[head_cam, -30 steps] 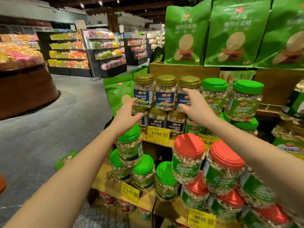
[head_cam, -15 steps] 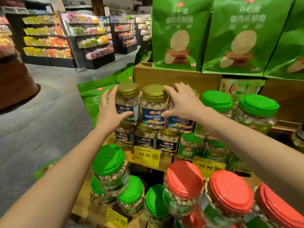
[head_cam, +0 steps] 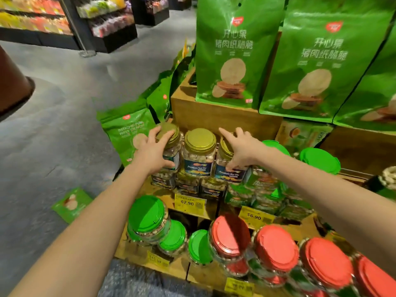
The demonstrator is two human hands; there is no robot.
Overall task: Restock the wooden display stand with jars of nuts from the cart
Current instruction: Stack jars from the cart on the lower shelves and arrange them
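**Both hands on gold-lidded nut jars at the wooden stand**

Top row of three gold-lidded jars of Premium Nut Mix on the wooden display stand [head_cam: 225, 118], set side by side, close together. Left-end jar [head_cam: 172, 136] clasped by the left hand [head_cam: 153, 151]: fingers curled over the lid, thumb pressed on the front by the label. Right-end jar [head_cam: 229, 172] held by the right hand [head_cam: 242, 147]: palm over the lid, thumb down on the label, forefinger stretched straight toward the stand's back wall, other fingers bent over the far side. Middle jar [head_cam: 200, 155] between the two hands, touched by neither, lid fully in view.

Just beneath the hands, a lower row of gold-lidded jars [head_cam: 186, 186] carrying the top row. Below that row, a yellow price tag [head_cam: 189, 202] reading 62.90. Nearer the right forearm, a second tag [head_cam: 255, 215] reading 56.90.

Beside the left forearm, green-lidded jars [head_cam: 147, 217] tilted on a lower step. Below the right forearm, a run of red-lidded jars [head_cam: 276, 247]. Right of the right hand, more green lids [head_cam: 319, 159].

Above and beyond both hands, large green pouches [head_cam: 231, 50] standing on the top box. Left of the left hand, a leaning pistachio pouch [head_cam: 126, 133]. Farther left and nearer, a small green packet [head_cam: 71, 203] flat on the grey floor.
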